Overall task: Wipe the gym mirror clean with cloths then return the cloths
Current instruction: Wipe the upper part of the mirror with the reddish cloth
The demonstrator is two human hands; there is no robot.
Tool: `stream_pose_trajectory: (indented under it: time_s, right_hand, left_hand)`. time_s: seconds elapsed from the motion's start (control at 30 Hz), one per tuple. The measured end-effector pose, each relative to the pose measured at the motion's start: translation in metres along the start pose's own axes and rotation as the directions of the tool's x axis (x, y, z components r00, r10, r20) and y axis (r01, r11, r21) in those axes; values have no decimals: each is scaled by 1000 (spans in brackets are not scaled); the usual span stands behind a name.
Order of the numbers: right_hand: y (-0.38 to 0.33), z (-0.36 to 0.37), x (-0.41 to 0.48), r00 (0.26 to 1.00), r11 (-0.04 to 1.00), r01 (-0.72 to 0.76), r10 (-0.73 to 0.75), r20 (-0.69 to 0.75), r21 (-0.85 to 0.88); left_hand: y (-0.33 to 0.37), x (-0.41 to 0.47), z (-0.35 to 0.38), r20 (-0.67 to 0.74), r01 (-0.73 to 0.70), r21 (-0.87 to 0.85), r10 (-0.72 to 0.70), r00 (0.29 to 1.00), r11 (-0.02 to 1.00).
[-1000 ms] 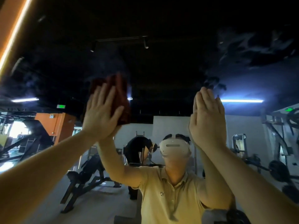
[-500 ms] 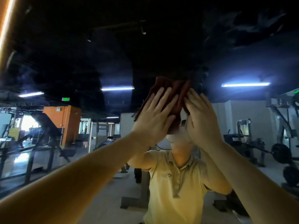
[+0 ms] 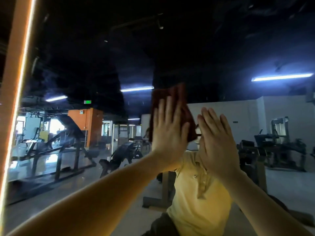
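Observation:
The gym mirror fills the view, with smears on its dark upper part. A dark red cloth lies flat against the glass at centre. My left hand presses on it with straight, spread fingers. Just to its right, my right hand is flat against the mirror, fingers straight; any cloth beneath it is hidden. Behind the hands the glass reflects a person in a yellow shirt.
An orange lit frame strip marks the mirror's left edge. The reflection shows weight benches, machines and an orange pillar on a grey gym floor.
My left hand has swept the red cloth to the right and downward across the glass, ending beside my right hand. The view has shifted, so the mirror's left frame now shows.

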State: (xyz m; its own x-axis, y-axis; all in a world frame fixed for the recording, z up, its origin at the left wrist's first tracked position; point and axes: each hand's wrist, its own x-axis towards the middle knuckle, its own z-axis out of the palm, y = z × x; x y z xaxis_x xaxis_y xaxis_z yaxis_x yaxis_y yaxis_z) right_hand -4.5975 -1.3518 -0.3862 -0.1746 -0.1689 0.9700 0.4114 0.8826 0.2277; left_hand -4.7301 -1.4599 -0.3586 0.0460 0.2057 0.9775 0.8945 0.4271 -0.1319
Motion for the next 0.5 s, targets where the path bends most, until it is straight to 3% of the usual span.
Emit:
stream_pose_trajectory:
  time_s: [0.1,0.17,0.33,0.43,0.5]
  right_hand:
    - [-11,-2,4,994,994,-89,93,-53,66]
    - [-29,-4,8,986,985,-157,160,-41,72]
    - [-81,9,1,996,996,-83,82,32,15]
    - [-92,20,-11,991,992,-106,112,77,-72]
    - [-96,25,-20,983,981,-132,147,105,-140]
  left_hand:
    - [-7,-16,2,81,-328,-20,329,941,944]
    - [-49,-26,-8,111,-382,31,377,919,924]
    - [-188,-90,-32,89,20,50,-24,996,999]
    - [-237,-146,-39,80,269,38,-271,959,962]
    - [-234,-165,-35,53,408,6,-408,911,913]
